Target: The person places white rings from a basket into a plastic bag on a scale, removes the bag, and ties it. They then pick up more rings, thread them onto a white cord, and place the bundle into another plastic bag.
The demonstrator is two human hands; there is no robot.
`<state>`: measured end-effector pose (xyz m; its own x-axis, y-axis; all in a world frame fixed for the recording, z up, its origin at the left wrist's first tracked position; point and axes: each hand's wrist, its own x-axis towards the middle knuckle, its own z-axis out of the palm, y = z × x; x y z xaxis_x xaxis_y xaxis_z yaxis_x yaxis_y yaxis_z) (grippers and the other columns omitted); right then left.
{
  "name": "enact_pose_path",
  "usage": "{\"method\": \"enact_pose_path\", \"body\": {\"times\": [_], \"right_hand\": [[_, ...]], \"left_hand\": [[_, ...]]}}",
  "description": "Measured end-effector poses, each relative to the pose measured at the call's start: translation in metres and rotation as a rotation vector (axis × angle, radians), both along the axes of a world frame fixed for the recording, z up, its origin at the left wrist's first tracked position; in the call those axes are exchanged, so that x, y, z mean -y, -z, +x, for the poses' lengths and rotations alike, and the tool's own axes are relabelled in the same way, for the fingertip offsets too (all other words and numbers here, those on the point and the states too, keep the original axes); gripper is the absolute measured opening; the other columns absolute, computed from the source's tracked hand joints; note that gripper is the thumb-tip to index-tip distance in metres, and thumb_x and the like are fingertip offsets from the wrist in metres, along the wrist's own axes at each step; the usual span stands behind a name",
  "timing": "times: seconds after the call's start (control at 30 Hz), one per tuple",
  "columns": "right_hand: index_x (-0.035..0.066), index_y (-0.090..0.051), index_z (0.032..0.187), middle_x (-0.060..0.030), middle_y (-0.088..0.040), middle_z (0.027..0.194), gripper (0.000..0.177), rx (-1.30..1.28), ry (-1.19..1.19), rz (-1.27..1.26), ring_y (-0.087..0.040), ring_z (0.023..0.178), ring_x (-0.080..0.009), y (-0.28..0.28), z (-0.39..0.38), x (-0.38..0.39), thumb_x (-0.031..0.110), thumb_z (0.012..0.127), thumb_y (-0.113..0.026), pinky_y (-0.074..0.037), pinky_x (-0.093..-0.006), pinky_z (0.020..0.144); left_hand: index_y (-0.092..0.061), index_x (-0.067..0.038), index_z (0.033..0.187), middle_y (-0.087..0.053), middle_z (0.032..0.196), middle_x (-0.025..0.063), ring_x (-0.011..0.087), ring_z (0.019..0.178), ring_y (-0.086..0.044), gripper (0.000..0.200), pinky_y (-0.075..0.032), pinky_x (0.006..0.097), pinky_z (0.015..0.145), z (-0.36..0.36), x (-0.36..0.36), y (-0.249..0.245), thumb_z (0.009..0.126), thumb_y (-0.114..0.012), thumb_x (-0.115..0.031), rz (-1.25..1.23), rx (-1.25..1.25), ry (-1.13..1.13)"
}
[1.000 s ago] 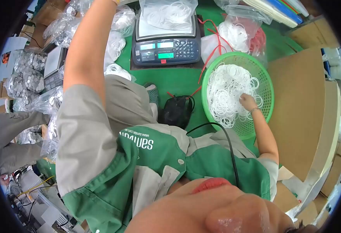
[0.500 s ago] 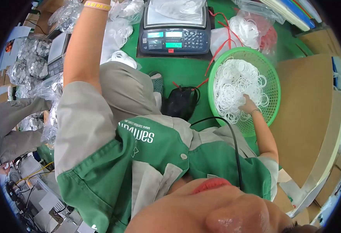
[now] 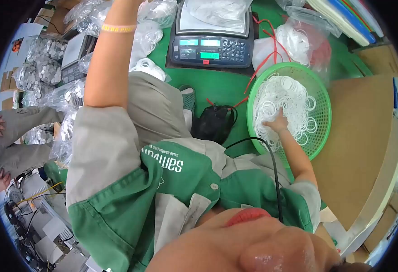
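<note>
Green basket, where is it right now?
In the head view the green basket is on the right, beside the black bag and nearer than the scale. The right hand is inside it, on the white rings.

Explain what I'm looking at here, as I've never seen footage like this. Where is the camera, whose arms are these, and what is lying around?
There is no machine here, just a person's two bare hands. A wide-angle camera worn on their head looks down over their green-and-grey jacket.

The right hand lies among thin white rings in a round green plastic basket. Whether it grips any cannot be told. The left hand, past a yellow wristband, is cut off by the top edge.

On the green surface are a grey digital scale carrying a clear bag, a black pouch and more clear bags of rings. Another person's grey sleeve shows at left.
</note>
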<state>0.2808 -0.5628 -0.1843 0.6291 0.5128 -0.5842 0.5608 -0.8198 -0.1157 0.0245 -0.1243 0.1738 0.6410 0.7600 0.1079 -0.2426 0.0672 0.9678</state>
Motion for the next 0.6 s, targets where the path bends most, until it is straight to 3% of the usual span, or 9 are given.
{"method": "enact_pose_path", "body": {"times": [0.07,0.23,0.3,0.33,0.37,0.47,0.53,0.57,0.6], "right_hand": [[0.011,-0.005,0.133,-0.0271,-0.042,0.109,0.117,0.092,-0.046,0.018,-0.045,0.1,-0.0387,-0.009,-0.011,-0.003,0.045,0.047,-0.075,-0.037,-0.0424,0.086],[0.01,-0.026,0.123,-0.0164,-0.051,0.106,0.081,0.083,-0.046,-0.127,-0.05,0.098,-0.0332,-0.022,-0.015,-0.012,0.032,0.059,-0.068,-0.041,-0.0441,0.079],[0.009,-0.037,0.114,-0.0195,-0.058,0.093,0.058,0.051,-0.138,-0.022,-0.055,0.089,-0.035,0.003,0.002,0.0,0.028,0.065,-0.062,-0.043,-0.0435,0.075],[0.01,-0.039,0.116,-0.0197,-0.057,0.094,0.053,0.031,-0.154,-0.067,-0.056,0.088,-0.0339,-0.008,0.009,-0.004,0.024,0.068,-0.058,-0.044,-0.0416,0.075],[0.011,-0.041,0.117,-0.0199,-0.057,0.094,0.049,0.013,-0.171,-0.114,-0.056,0.088,-0.0327,-0.022,0.015,-0.008,0.02,0.07,-0.055,-0.045,-0.0398,0.075],[0.007,-0.055,0.099,-0.0193,-0.058,0.092,0.029,-0.036,-0.276,0.248,-0.055,0.087,-0.0338,-0.018,0.055,0.008,0.019,0.073,-0.05,-0.044,-0.04,0.074],[0.005,-0.06,0.089,-0.0187,-0.059,0.09,0.029,-0.096,-0.293,0.167,-0.055,0.087,-0.0341,-0.038,0.068,0.009,0.028,0.073,-0.051,-0.043,-0.0387,0.075],[0.005,-0.061,0.088,-0.019,-0.059,0.09,0.031,-0.174,-0.315,0.087,-0.055,0.087,-0.0342,-0.05,0.072,0.009,0.031,0.073,-0.053,-0.043,-0.0382,0.076],[0.003,-0.061,0.086,-0.0191,-0.059,0.088,0.037,-0.071,-0.538,0.023,-0.055,0.086,-0.0335,-0.006,0.094,0.021,0.036,0.07,-0.056,-0.043,-0.0375,0.076]], "left_hand": [[-0.041,-0.01,0.121,-0.047,0.114,0.0054,0.018,0.104,-0.043,0.044,-0.031,0.0305,0.081,0.018,0.044,0.003,0.082,-0.049,-0.028,0.301,-0.175,-0.381],[-0.041,-0.01,0.121,-0.046,0.115,0.0061,0.0152,0.099,-0.044,0.044,-0.033,0.0295,0.081,0.017,0.037,0.005,0.08,-0.052,-0.022,0.351,-0.108,-0.37],[-0.041,-0.01,0.122,-0.045,0.118,0.0072,0.0156,0.1,-0.044,0.045,-0.034,0.0292,0.08,0.005,0.018,0.007,0.079,-0.052,-0.021,0.052,0.14,-0.05],[-0.041,-0.009,0.122,-0.045,0.119,0.0075,0.0159,0.1,-0.044,0.045,-0.035,0.0291,0.08,0.021,0.027,0.007,0.079,-0.053,-0.021,0.334,-0.091,-0.383],[-0.043,-0.012,0.121,-0.045,0.118,0.0076,0.0161,0.1,-0.044,0.044,-0.035,0.029,0.08,0.024,0.033,0.003,0.08,-0.052,-0.022,0.353,-0.115,-0.399],[-0.042,-0.018,0.123,-0.044,0.119,0.0082,0.0167,0.106,-0.042,0.043,-0.033,0.0306,0.084,0.033,0.015,0.012,0.081,-0.05,-0.027,0.425,-0.159,-0.354],[-0.043,-0.019,0.122,-0.043,0.122,0.0082,0.0177,0.109,-0.041,0.042,-0.032,0.031,0.086,0.038,0.004,0.018,0.082,-0.049,-0.031,0.429,-0.165,-0.272],[-0.045,-0.017,0.121,-0.044,0.122,0.0085,0.0182,0.11,-0.04,0.042,-0.031,0.031,0.088,0.034,0.0,0.017,0.083,-0.048,-0.033,0.351,0.044,-0.035],[-0.046,-0.015,0.12,-0.044,0.121,0.0089,0.0187,0.11,-0.04,0.042,-0.031,0.0309,0.09,0.03,-0.003,0.015,0.084,-0.047,-0.034,0.229,0.22,0.215]]}}
